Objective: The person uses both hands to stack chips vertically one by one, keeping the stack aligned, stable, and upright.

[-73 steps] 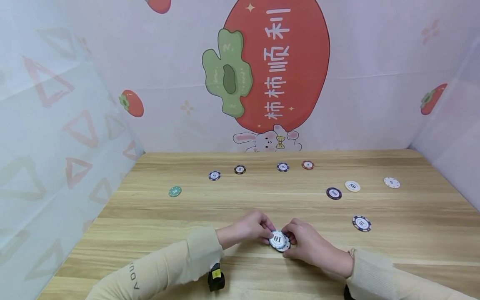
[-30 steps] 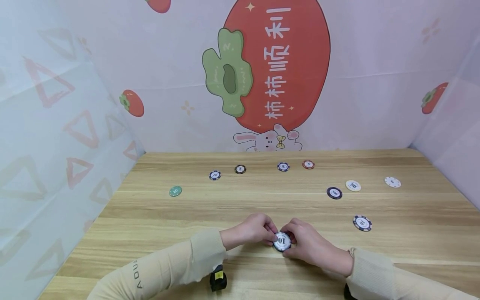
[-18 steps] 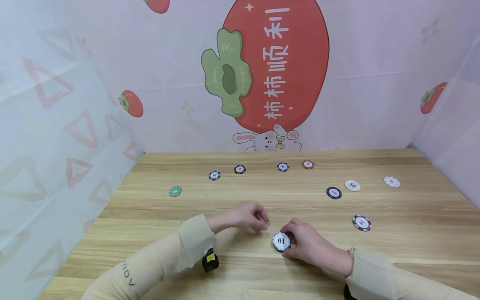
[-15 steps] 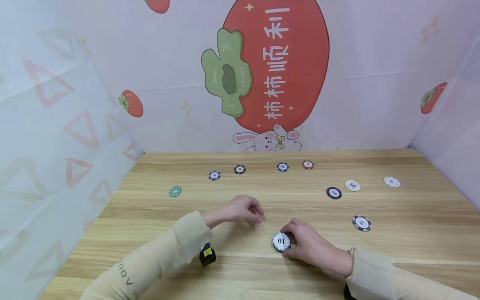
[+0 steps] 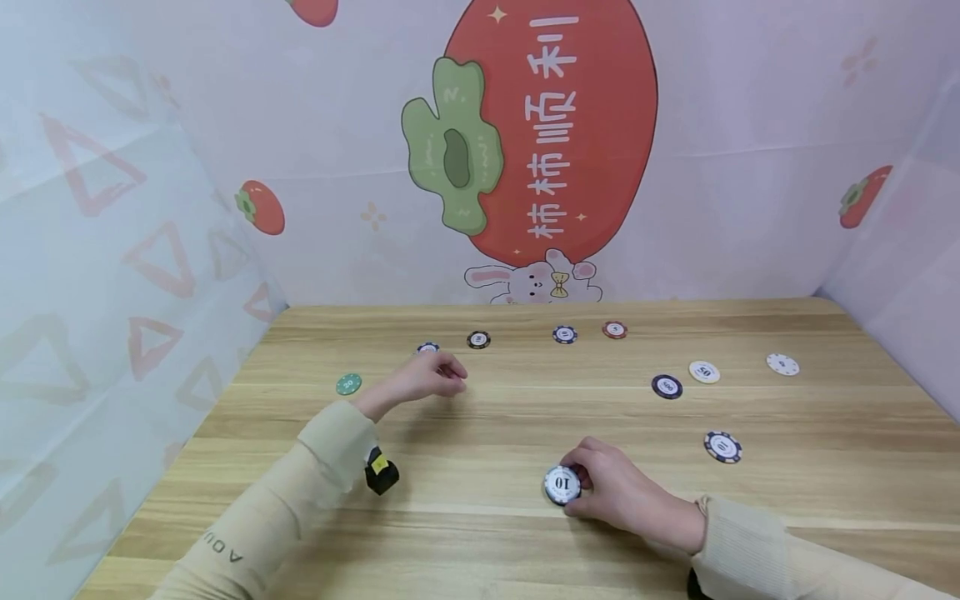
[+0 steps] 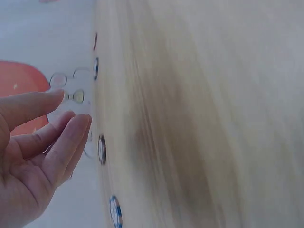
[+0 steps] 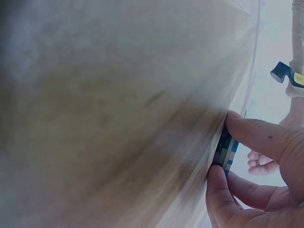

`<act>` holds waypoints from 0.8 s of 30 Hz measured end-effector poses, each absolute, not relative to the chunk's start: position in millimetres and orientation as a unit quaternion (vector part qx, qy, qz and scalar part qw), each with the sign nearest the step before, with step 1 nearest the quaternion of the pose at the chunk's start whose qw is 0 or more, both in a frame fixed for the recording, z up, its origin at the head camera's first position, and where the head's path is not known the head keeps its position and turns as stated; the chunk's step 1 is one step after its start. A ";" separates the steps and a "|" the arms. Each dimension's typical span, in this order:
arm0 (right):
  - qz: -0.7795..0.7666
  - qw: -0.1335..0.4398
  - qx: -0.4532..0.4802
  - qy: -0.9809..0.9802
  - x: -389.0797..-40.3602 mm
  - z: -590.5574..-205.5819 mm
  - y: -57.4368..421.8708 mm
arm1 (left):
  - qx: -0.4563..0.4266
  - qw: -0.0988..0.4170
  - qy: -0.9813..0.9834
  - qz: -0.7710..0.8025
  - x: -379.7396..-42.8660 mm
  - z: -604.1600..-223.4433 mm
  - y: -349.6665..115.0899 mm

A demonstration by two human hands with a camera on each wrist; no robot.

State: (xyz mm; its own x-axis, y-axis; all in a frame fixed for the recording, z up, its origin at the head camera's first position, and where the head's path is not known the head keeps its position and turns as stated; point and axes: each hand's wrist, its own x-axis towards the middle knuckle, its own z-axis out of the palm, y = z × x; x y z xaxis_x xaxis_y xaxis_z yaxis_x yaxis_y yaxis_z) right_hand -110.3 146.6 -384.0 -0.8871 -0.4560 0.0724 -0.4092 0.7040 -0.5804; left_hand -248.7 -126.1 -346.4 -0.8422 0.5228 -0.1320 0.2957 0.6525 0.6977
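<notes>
The poker-chip stack point(image 5: 561, 485) sits between the pinching thumb and fingers of the right hand point(image 5: 621, 489); light, even pressure should keep its rims flush. The left hand point(image 5: 422, 380) holds nothing, fingers loosely apart.

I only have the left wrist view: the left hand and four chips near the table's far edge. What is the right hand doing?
Observer: The right hand is pinching a small stack of chips by its sides.
Operator: What's showing on top of it?
Observer: The head view shows the top chip is marked 10.
Operator: Is there a chip to the left of the left hand?
Observer: Yes, a green chip marked 20 lies on the table there.
</notes>
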 end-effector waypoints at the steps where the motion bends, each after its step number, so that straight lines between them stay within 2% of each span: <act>1: -0.305 0.039 -0.234 0.922 -110.3 -383.9 146.6 | 0.225 0.164 0.893 0.353 -250.9 -346.2 -130.0; 9: -0.307 0.043 -0.232 0.922 -110.5 -384.3 146.6 | 0.182 0.169 0.885 0.394 -266.8 -348.1 -161.0; 15: -0.309 0.040 -0.236 0.920 -110.1 -384.6 146.8 | 0.146 0.143 0.903 0.379 -274.9 -346.6 -183.8; 24: -0.303 0.049 -0.224 0.925 -109.8 -383.0 144.9 | 0.119 0.086 0.960 0.240 -276.9 -342.4 -203.8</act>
State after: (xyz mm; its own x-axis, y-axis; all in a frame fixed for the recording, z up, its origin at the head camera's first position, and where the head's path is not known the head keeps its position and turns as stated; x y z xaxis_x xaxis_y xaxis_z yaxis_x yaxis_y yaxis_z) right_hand -109.8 144.9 -383.0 -0.8949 -0.4440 0.0441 -0.3840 0.7161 -0.5829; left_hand -276.9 -203.8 -342.4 -0.9568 0.2701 -0.1075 0.1877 0.8565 0.4807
